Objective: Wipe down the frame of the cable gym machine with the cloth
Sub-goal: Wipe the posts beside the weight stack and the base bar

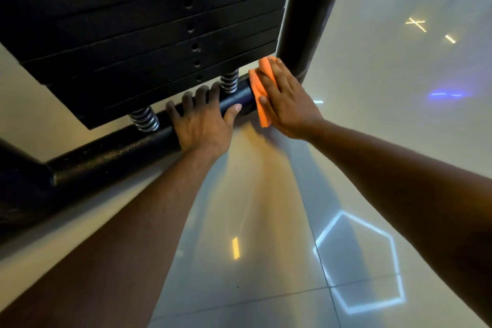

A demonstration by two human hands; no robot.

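Observation:
The black bottom bar of the machine frame [111, 153] runs from lower left up to a black upright post [308, 8] at the right. My left hand [203, 121] grips the bar, fingers over its top and thumb on the near side. My right hand [286, 100] lies flat on the orange cloth [258, 88] and presses it against the bar's right end, just below the post. Most of the cloth is hidden under my palm.
A stack of black weight plates [149, 34] hangs just above the bar on two metal springs [145, 120] [229, 80]. Glossy light floor tiles [266, 261] with light reflections spread below and to the right. Another frame joint [24, 176] sits at the far left.

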